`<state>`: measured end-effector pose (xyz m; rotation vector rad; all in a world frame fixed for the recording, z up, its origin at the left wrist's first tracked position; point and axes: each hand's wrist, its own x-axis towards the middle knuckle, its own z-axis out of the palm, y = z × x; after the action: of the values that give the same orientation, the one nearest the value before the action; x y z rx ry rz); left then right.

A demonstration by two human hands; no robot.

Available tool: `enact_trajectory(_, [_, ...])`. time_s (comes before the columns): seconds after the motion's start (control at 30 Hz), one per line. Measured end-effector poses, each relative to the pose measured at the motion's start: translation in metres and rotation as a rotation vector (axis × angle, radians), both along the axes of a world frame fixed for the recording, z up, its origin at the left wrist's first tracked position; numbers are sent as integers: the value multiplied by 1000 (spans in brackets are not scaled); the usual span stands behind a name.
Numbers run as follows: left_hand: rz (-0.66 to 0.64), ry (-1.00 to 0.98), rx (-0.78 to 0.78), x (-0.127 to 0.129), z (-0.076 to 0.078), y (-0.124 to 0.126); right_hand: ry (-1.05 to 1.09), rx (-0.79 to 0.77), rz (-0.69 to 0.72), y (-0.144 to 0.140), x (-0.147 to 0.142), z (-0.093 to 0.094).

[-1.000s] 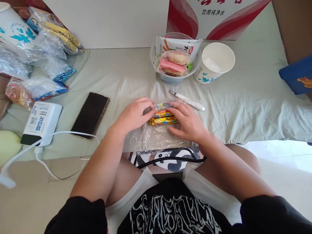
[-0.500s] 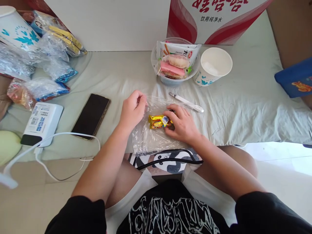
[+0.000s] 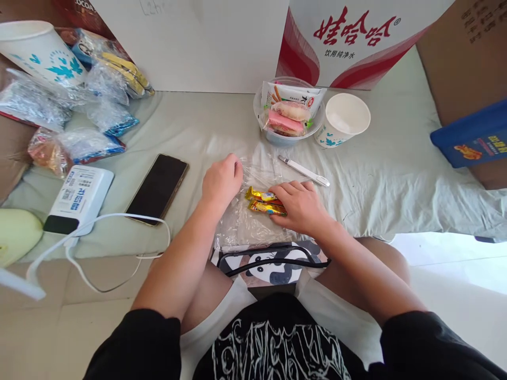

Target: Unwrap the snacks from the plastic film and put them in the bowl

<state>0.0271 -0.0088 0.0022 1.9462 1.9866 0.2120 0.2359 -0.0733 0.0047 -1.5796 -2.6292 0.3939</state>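
My left hand (image 3: 224, 178) is closed in a pinch at the left upper edge of a clear plastic bag (image 3: 237, 226), which lies flat on the cloth. Two small yellow-gold snack packets (image 3: 263, 203) lie side by side on the bag. Over their right ends rests my right hand (image 3: 299, 206), its thumb on the near side and its fingers curved over the far side. A white utility knife (image 3: 304, 171) lies slanted just beyond the right hand.
Behind stand a clear bowl (image 3: 259, 119) of wrapped snacks, a paper cup (image 3: 336, 129) and a white-red carton (image 3: 356, 68). To the left are a phone (image 3: 157, 189), a white power bank (image 3: 81, 195) with a cable, and wrapped packets (image 3: 89, 145). A blue package (image 3: 471, 137) stands right.
The two snack packets now lie more apart, and my right hand has flattened and shifted slightly right over them. My left hand stays at the bag's edge. The view has tilted up a little.
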Motion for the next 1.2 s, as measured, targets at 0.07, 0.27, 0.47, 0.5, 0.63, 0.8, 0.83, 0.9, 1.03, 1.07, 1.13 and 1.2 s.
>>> enact_trajectory(0.07, [-27, 24, -11, 0, 1, -1, -74, -44, 11, 0, -3, 7])
enact_trajectory(0.27, [-40, 18, -49, -9, 7, -4, -110, -21, 51, -2, -7, 14])
enact_trajectory(0.47, [-11, -41, -10, -26, 13, -7, 307, -61, -108, -12, 11, -7])
enact_trajectory(0.5, [-3, -44, -8, -28, 14, -7, 389, -77, -123, -13, 16, -8])
enact_trajectory(0.63, [2, -77, -37, -29, 16, -9, 677, -118, -123, -2, 36, 8])
enact_trajectory(0.8, [-24, -73, -24, -25, 16, -10, 534, 182, -181, 80, 56, 72])
enact_trajectory(0.83, [-31, -69, -24, -24, 15, -10, 421, 247, -232, 102, 56, 84])
enact_trajectory(0.9, [-44, -67, -31, -21, 15, -10, 208, 291, -285, 143, 54, 100])
enact_trajectory(1.03, [-61, -70, -45, -19, 14, -9, -3, 140, -159, 198, 42, 101])
enact_trajectory(1.07, [-60, -69, -52, -18, 14, -8, -12, 87, -134, 204, 38, 98])
enact_trajectory(1.13, [-58, -56, -78, -19, 13, -7, -7, 33, -109, 210, 33, 91])
enact_trajectory(1.2, [-71, -44, -101, -20, 11, -6, 4, 55, -95, 210, 30, 88])
